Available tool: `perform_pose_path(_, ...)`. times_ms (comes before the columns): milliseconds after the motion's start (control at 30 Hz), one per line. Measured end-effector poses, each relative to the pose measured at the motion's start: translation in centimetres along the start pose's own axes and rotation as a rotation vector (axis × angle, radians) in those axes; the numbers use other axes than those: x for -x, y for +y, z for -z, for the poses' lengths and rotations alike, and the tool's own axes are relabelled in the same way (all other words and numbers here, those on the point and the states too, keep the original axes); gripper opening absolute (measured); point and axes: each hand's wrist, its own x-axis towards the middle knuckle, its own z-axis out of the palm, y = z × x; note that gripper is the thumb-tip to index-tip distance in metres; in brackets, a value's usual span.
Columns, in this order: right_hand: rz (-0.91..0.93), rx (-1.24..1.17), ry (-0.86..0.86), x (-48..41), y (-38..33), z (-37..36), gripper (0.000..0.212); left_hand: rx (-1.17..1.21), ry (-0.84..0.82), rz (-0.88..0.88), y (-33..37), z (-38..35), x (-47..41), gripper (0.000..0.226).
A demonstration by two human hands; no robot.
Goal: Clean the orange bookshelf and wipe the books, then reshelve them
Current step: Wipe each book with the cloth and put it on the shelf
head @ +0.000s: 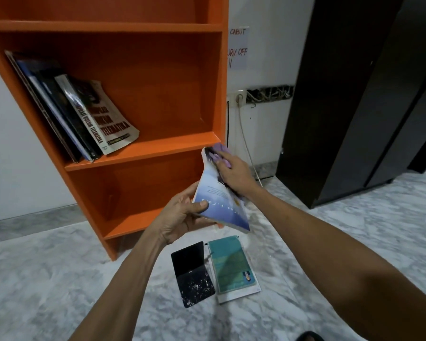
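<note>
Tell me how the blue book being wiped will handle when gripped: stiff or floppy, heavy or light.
Probably floppy: the blue book looks like a thin paperback, and its cover seems to curve where the right hand presses the purple cloth. Likely light, since the left hand alone holds it up by its lower edge.

I read the shelf (158, 70) as plain orange. Held book (221, 207): blue fading to white. Cloth (222, 155): lilac. Floor (59, 279): grey-white marbling. On it I see a teal book (231, 267) and a black book (192, 274), white-speckled. Cabinet (354, 94): black.
</note>
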Motion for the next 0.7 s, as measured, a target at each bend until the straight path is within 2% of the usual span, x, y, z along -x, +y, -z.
perform_pose_path(100, -0.152, 0.063, -0.017, -0.2, 2.6, -0.3, 0.026, 0.020, -0.003, 0.017, 0.3, 0.7, 0.2, 0.068)
perform_pose_path(233, -0.555, 0.153, 0.084, 1.1, 5.6, -0.4, 0.021, 0.026, 0.041, 0.003, -0.2, 2.0, 0.7, 0.067)
perform_pose_path(267, -0.644, 0.075, 0.087, 1.3, 6.2, -0.3, 0.018, 0.050, 0.056, -0.011, -0.3, 2.0, 0.8, 0.066)
perform_pose_path(300, -0.723, -0.121, 0.028, 1.4, 6.5, -0.4, 0.018, 0.074, 0.072, -0.028, -0.3, 2.0, 0.8, 0.065)
perform_pose_path(367, -0.786, -0.658, -0.147, 1.5, 6.9, -0.7, 0.031, 0.112, 0.097, -0.057, -0.1, 1.6, 0.5, 0.064)
perform_pose_path(433, -0.713, -1.024, -0.221, 1.7, 5.8, -0.2, 0.052, 0.151, 0.122, -0.073, 0.1, 1.4, 0.1, 0.059)
perform_pose_path(533, -0.539, -1.171, -0.245, 1.5, 4.2, 0.5, 0.044, 0.136, 0.234, -0.055, 0.2, 1.6, -0.8, 0.047)
perform_pose_path(600, -0.460, -1.108, -0.189, 1.5, 3.1, 0.5, 0.052, -0.121, 0.396, 0.002, 0.1, 2.0, -1.5, 0.041)
perform_pose_path(633, -0.410, -1.015, -0.133, 1.4, 2.4, 0.6, 0.045, -0.235, 0.462, 0.038, 0.1, 2.1, -1.9, 0.040)
perform_pose_path(700, -0.234, -0.661, -0.067, 1.7, 0.8, 1.1, 0.020, -0.266, 0.530, 0.149, 0.9, 1.8, -2.1, 0.050)
